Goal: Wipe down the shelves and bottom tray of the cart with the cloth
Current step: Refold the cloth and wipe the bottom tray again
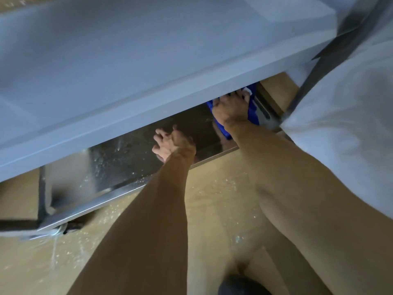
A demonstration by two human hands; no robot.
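Bare forearms led me down to the bottom tray point(119, 167), where my right hand point(230, 108) pressed the soft, limp blue cloth point(253, 111) at its right end, my left hand point(170, 145) resting relaxed mid-tray.

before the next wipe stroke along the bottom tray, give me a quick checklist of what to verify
1. Cloth under the wiping hand: ok. The right hand presses the blue cloth flat on the bottom tray.
2. Cloth at the tray's right end, so the stroke runs leftward: ok.
3. Path leftward clear: not ok. The left hand rests on the tray in the way.
4. Tray surface: not ok. Droplets and specks show on its left part.
5. Headroom under the grey shelf: cannot tell; it hides the tray's far side.
6. Floor: not ok, wet splashes near the tray edge.
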